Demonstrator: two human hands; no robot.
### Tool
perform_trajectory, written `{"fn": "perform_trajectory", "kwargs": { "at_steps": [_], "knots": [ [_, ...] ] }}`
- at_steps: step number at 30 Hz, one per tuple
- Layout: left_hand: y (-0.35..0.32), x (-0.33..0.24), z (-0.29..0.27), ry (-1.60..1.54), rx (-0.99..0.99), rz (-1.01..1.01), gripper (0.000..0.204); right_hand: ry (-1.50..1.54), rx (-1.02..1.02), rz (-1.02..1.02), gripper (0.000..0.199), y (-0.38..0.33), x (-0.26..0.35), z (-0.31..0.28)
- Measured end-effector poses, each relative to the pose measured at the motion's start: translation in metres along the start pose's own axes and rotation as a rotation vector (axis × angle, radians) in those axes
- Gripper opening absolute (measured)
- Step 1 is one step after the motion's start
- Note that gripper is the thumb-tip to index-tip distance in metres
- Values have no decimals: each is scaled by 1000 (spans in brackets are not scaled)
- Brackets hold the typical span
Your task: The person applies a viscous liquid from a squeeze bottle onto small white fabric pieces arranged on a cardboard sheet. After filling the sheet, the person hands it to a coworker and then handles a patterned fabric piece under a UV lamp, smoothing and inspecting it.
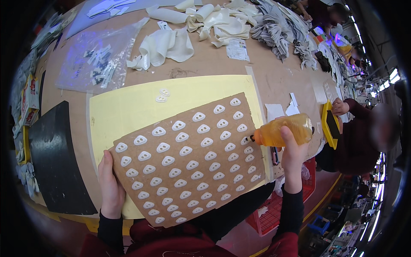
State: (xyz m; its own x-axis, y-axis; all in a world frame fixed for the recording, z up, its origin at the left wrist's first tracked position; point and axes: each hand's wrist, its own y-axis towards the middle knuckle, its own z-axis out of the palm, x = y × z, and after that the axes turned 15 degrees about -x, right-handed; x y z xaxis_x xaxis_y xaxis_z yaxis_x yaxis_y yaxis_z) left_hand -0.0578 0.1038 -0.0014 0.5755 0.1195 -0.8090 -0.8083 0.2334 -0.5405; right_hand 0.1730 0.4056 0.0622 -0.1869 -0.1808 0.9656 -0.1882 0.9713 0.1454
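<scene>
- Lying at far left, a black panel [60,162] sits just beside the yellow sheet [124,103].
- The left hand [112,186] is partly closed on the lower left edge of the brown board [195,143], thumb pointing up along the rim, fingers mostly hidden; its forearm rises from the lower edge.
- The board lies askew before the person, partly over the yellow sheet, bearing rows of white triangular pieces [178,125].
- The amber bottle [286,130] lies nearly level, nozzle aimed left at a piece by the board's right edge; whether they touch, I cannot tell.
- The right hand [293,154] wraps the bottle, thumb upward across its side, forearm nearly upright below.
</scene>
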Motion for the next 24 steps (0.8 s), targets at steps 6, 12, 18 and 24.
{"fn": "perform_trajectory", "kwargs": {
  "at_steps": [6, 12, 18, 24],
  "knots": [
    [2, 2, -2, 27, -6, 17, 49, -98, 59, 13, 26, 2, 16, 10],
    [0, 0, 0, 41, -23, 19, 48, -156, 89, -44, 28, 3, 22, 15],
    [-2, 1, -2, 32, -12, 13, 48, -202, 175, -28, 29, 1, 28, 17],
    [-5, -3, 3, 28, 14, 22, 48, -190, 204, -187, 27, 0, 23, 18]
  ]
}}
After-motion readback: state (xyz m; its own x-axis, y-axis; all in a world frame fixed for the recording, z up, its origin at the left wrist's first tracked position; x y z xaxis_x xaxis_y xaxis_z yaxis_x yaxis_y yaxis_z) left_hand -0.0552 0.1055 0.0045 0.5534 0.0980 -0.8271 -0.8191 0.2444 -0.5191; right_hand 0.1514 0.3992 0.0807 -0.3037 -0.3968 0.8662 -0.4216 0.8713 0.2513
